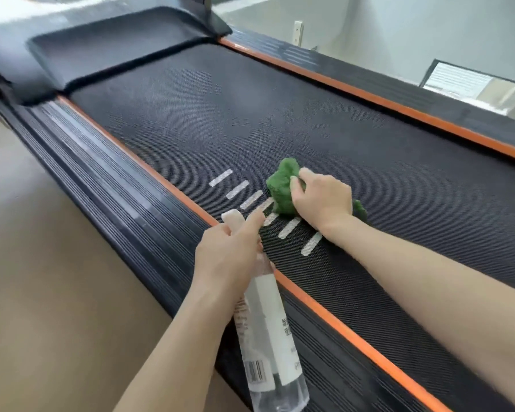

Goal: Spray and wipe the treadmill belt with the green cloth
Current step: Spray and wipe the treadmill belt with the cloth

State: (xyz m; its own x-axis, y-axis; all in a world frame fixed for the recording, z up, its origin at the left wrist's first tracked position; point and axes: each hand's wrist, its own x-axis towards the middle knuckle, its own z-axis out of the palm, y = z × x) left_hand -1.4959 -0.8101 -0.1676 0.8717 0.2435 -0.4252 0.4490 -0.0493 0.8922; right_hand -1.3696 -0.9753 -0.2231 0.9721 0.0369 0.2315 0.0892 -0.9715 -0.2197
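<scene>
The black textured treadmill belt [250, 120] runs from the lower right to the upper left, with several white dashes printed near its left edge. My right hand [321, 200] presses a crumpled green cloth [281, 188] flat onto the belt beside those dashes. My left hand [229, 257] grips the neck of a clear spray bottle [265, 337] with a white label. Its index finger lies along the white nozzle, which points at the belt near the cloth. The bottle hangs over the left side rail.
Orange strips [354, 340] border the belt on both sides, with ribbed black side rails [101, 179] outside them. The black motor cover [116, 49] rises at the far end. Tan floor [42, 292] lies to the left, and a pale wall with glass stands at the right.
</scene>
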